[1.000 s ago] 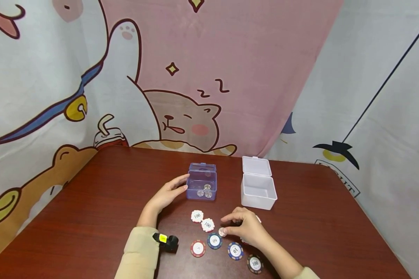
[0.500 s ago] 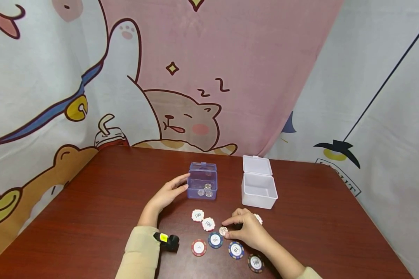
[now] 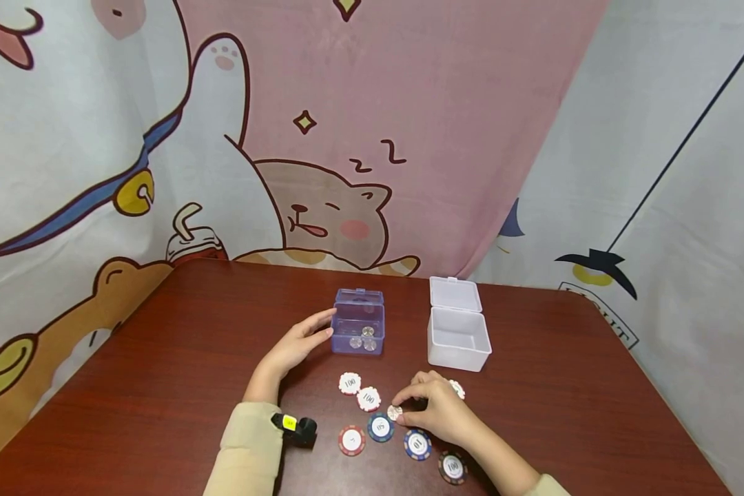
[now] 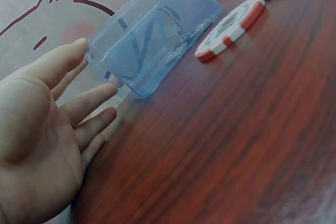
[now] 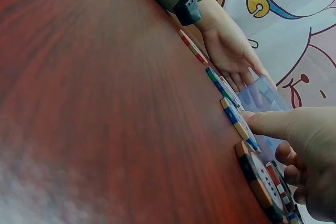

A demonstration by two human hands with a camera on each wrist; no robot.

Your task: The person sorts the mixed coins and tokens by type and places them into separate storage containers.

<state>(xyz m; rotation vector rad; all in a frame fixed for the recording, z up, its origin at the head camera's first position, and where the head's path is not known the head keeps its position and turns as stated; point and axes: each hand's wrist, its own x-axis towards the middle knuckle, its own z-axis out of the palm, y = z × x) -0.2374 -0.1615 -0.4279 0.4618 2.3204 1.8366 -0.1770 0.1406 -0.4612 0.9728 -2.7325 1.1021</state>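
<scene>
Beside a translucent blue plastic box (image 3: 357, 344), my left hand (image 3: 294, 349) rests with fingers fairly straight, fingertips at the box's left side. The box's lid stands up, and several silver coins lie inside. In the left wrist view, the fingers of the left hand (image 4: 47, 124) meet the end of the blue box (image 4: 152, 35). My right hand (image 3: 440, 408) pinches a silver coin (image 3: 394, 413) at the table between thumb and index finger. Poker chips lie close around it: a green-and-blue chip (image 3: 381, 428), a blue chip (image 3: 418, 445) and a white chip (image 3: 368, 399).
A white plastic box (image 3: 459, 355) with its lid up stands at the back right. A red chip (image 3: 351, 440), a black chip (image 3: 453, 468) and another white chip (image 3: 350, 383) lie on the brown table (image 3: 180, 386). One more chip (image 3: 457, 389) is partly hidden behind the right hand.
The right index finger has come down toward the thumb, onto the coin's edge. My left hand and both boxes have stayed in place.
</scene>
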